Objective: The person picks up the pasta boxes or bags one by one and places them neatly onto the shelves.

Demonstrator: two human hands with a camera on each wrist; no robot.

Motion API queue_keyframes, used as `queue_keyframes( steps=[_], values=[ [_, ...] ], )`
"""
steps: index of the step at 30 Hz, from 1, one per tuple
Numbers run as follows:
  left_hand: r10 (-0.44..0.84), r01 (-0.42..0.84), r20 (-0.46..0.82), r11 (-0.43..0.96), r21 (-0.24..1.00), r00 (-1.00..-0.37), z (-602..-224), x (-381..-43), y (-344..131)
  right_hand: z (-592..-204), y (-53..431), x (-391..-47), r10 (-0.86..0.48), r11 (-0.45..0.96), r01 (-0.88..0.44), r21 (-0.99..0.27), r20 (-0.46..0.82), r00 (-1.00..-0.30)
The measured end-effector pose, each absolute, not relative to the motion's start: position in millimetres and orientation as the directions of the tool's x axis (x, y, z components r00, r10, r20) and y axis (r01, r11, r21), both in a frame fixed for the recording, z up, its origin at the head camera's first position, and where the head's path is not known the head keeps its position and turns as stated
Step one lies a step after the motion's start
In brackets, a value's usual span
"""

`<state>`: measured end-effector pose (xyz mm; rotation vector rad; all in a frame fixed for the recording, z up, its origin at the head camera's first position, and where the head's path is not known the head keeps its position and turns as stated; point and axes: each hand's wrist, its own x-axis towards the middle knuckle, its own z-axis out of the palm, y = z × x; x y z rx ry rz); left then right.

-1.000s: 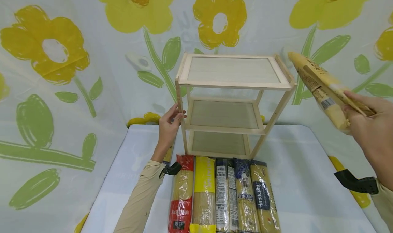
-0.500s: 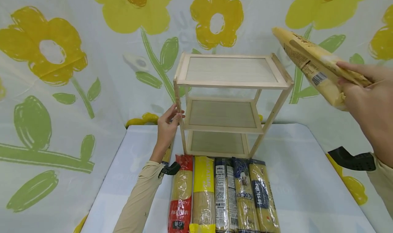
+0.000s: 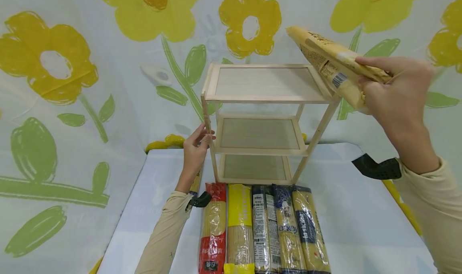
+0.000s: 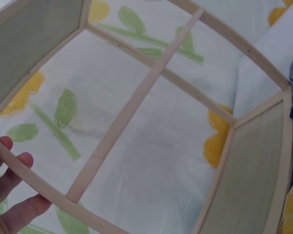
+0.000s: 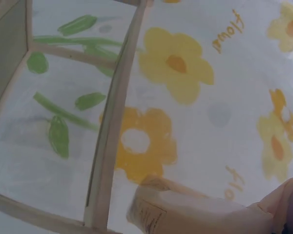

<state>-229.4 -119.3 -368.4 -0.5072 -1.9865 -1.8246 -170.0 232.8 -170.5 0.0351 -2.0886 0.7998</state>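
A three-tier wooden shelf [image 3: 268, 100] stands on the table, its boards bare. My left hand [image 3: 195, 149] grips its left front post at the height of the middle tier; in the left wrist view, fingertips [image 4: 26, 159] show around that wooden strip. Up at the right, my right hand [image 3: 400, 83] pinches the near end of a long yellow packet [image 3: 321, 57] printed with dark text and a barcode. The packet slants up and away to the left, overlapping the top tier's right corner in the head view. The right wrist view shows the packet [image 5: 185, 209] beside a shelf post.
In front of the shelf lies a row of spaghetti packs: red [image 3: 213, 226], yellow [image 3: 240, 226], one with a white label [image 3: 260, 226], blue [image 3: 288, 230] and dark-labelled [image 3: 310, 230]. Another pack [image 3: 196, 183] is partly hidden behind the left wrist. A flowered cloth [image 3: 119, 117] hangs behind.
My right hand has carried the yellow packet left and upward, from beside the shelf to over its right end. The left hand keeps its grip on the post.
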Motion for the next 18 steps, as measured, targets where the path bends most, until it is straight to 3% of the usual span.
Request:
queue_keyframes(
  steps=[5, 9, 13, 18],
  values=[
    [0.002, 0.522, 0.524, 0.087, 0.849, -0.852, -368.4, -230.5, -119.2, -175.3, 218.6, -182.5, 0.214, 0.829, -0.317, -0.460, 0.786, -0.580],
    [0.002, 0.524, 0.526, 0.088, 0.847, -0.851, -369.8, -231.1, -119.2, -182.5, 207.3, -193.7, 0.194, 0.852, -0.295, -0.433, 0.783, -0.590],
    [0.005, 0.524, 0.525, 0.088, 0.847, -0.851, -370.7, -230.9, -118.7, -185.0, 195.9, -199.1, 0.127, 0.903, -0.218, -0.369, 0.717, -0.686],
    [-0.006, 0.520, 0.523, 0.090, 0.849, -0.852, -370.3, -230.7, -119.7, -178.5, 180.3, -199.2, 0.014, 0.971, -0.111, -0.210, 0.520, -0.854]
  ],
)
